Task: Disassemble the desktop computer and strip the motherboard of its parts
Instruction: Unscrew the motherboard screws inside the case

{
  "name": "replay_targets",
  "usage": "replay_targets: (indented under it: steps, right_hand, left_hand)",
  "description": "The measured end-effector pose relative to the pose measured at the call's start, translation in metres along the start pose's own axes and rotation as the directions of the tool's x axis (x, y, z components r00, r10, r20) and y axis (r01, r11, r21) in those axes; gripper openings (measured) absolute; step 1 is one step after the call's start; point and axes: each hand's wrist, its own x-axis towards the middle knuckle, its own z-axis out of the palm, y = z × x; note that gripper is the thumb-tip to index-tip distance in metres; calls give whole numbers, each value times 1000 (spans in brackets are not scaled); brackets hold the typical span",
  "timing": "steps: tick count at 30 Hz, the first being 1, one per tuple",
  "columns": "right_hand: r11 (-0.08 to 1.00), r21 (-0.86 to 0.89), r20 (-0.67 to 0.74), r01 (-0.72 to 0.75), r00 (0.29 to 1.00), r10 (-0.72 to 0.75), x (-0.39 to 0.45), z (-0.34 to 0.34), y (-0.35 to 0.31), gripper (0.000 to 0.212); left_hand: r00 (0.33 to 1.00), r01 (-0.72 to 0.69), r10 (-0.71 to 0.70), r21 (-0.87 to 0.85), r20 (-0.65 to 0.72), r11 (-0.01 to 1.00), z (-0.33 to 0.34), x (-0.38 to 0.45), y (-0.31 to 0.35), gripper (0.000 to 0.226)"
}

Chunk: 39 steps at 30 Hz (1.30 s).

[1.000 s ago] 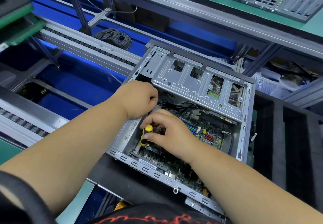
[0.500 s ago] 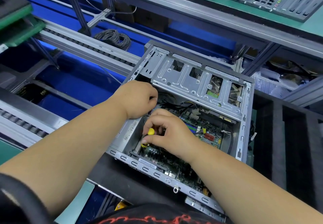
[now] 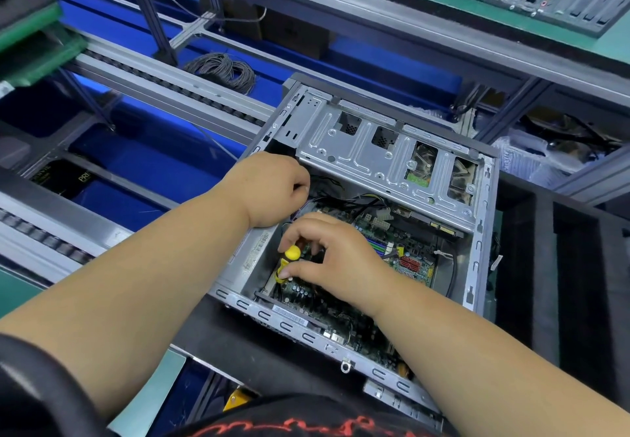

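Open computer case (image 3: pixel 381 150) lies on its side on the dark worktop (image 3: pixel 211 337); motherboard (image 3: pixel 405 252) sits in its floor, still mounted. Right hand (image 3: pixel 335 262): fingers pinch the yellow-handled screwdriver (image 3: pixel 289 261) near its cap, shaft running down past the fingertips toward the board's near-left corner; tip hidden. Left hand (image 3: pixel 269 191): fingers curled under, out of sight behind the knuckles at the case's left wall; cannot tell whether they hold anything. Black cables (image 3: pixel 335 194) run just beyond those fingers.

Step judged: backing out a motherboard mounting screw. To do it well: keep the shaft square to the screw head, press down while turning, steady the case with the left hand, keep cables clear of the fingers, and catch the loosened screw before it drops among components.
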Motion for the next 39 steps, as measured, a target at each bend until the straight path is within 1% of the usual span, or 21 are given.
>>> replay_targets:
  steps: [2,6,8,13,16,21,24,26,28,30,32,34,37,39]
  right_hand:
    - [1000,13,0,6,1000,-6,0,1,1,24]
    - [999,-21,34,-46,998,46,-2,2,3,34]
    - [997,-46,59,-60,996,62,-3,3,3,32]
    - [971,-236,112,-42,991,71,-2,6,4,26]
    - [966,-256,103,-30,993,58,-3,7,3,24]
    - [985,-170,-26,-17,1000,13,-2,-1,2,20]
    - [986,-164,-82,16,996,-29,-1,-6,1,18]
    - [989,-144,-160,32,986,-55,-1,-11,0,17]
    - [998,-61,-288,22,957,-38,-2,-20,-3,15]
    - [994,108,-415,15,909,31,-3,-31,-7,11]
    - [979,203,-518,35,852,77,-5,-43,-11,9]
    - [967,249,-592,59,799,104,-9,-57,-19,7]
    - [952,281,-676,120,729,108,-21,-76,-31,7]
    - [958,255,-715,132,693,95,-30,-86,-37,5]
  left_hand:
    - [1000,2,-2,-2,2,1000,0,0,0,27]
    - [1000,7,-7,-4,3,1000,0,0,0,27]
    - [1000,8,-7,-9,9,1000,0,-1,0,27]
    - [1000,8,-8,-13,13,1000,-1,-1,0,27]
    - [1000,10,-10,-12,19,1000,-2,-1,0,27]
    - [1000,-4,4,-14,19,1000,-2,-1,2,25]
    - [1000,-5,5,-16,25,1000,-2,0,0,24]
    - [1000,-10,10,-14,23,1000,-1,1,-2,22]
    - [1000,-29,29,-19,7,999,0,2,-3,22]
    - [998,-68,68,-39,-7,997,-1,2,-1,22]
    - [995,-100,99,-118,-10,988,-4,-1,-1,23]
    - [996,-89,92,-282,-4,955,-10,-7,-2,26]
    - [995,-59,93,-554,33,830,-22,-17,6,23]
    - [985,-70,153,-637,76,768,-26,-22,18,24]
